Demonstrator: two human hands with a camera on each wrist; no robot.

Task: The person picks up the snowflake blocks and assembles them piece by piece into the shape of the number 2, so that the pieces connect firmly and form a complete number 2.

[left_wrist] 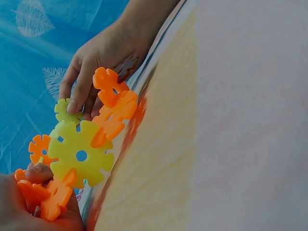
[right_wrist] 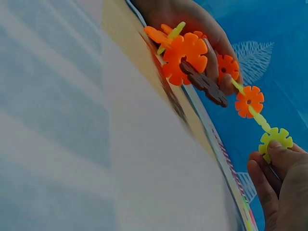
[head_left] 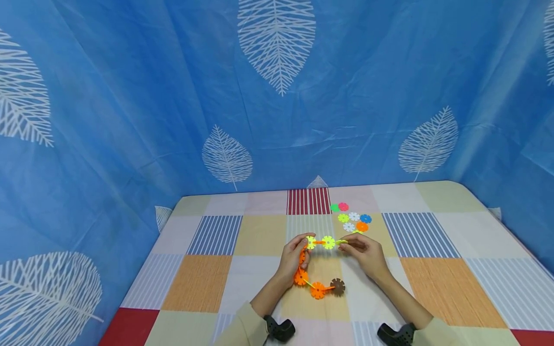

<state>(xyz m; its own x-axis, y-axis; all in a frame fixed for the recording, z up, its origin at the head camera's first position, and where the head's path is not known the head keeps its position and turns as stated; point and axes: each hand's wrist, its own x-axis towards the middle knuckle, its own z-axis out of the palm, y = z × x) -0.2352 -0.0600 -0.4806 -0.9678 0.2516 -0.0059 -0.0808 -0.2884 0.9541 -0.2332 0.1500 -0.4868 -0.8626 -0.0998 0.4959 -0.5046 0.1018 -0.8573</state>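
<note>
A chain of notched, flower-shaped plastic discs [head_left: 318, 290], mostly orange and yellow, bends in a curve between the two hands. My left hand [head_left: 289, 262] grips the chain near its upper left bend, the thumb by a yellow disc [head_left: 310, 242]. My right hand [head_left: 371, 255] pinches the yellow disc [right_wrist: 278, 140] at the chain's upper right end between thumb and fingers. This disc is seen nearly edge-on in the head view. At the other, lower end hangs a brown disc [head_left: 337, 287], apart from both hands. The left fingers hide part of the chain.
Beyond the right hand, several loose discs lie on the patchwork tablecloth [head_left: 259, 235], among them a blue disc [head_left: 365, 218], a pink disc [head_left: 343, 206] and an orange disc [head_left: 362, 227]. A blue curtain [head_left: 346, 96] with white leaves surrounds the table.
</note>
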